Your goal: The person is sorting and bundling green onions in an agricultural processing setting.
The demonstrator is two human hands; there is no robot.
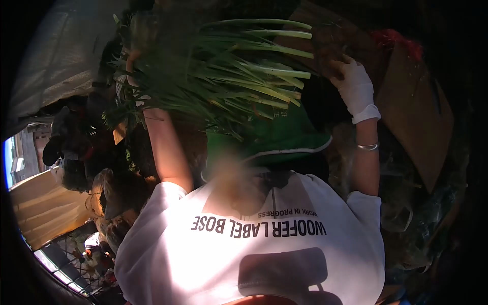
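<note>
Far left: a gap of daylight with pale boards (40,208) under it and a grey sheet (61,56) above. Our own hands did not show anywhere in the view, so we could not tell how their fingers stood.

Middle: another person faced us. Their bare arm (163,147) went up into the leafy end of a bunch of green onions (229,71). The hand was buried in the leaves and we could not read its fingers. The bunch lay crosswise above their green cap (274,140), with the leaves to the left and the pale, uneven cut ends to the right.

Right: their gloved hand (356,89) had its fingers close together and slightly curled, just beside the cut ends. We could not tell whether it touched the stalks. A metal bangle (367,146) sat on that wrist. Behind were brown cardboard (417,112) and something red (394,38).

Risk, as we judged it: no tie was visible on the bunch. With a grip at the leaf end alone, single stalks could slide out at the cut end and drop. The bunch also sat low over the cap and could block that person's sight in a cluttered spot.

Writing: the white T-shirt (254,254) carried dark capitals, upside down in our view: "WOOFER LABEL BOSE", with a smaller "WORK IN PROGRESS". The marks on the cap were too small to read.
</note>
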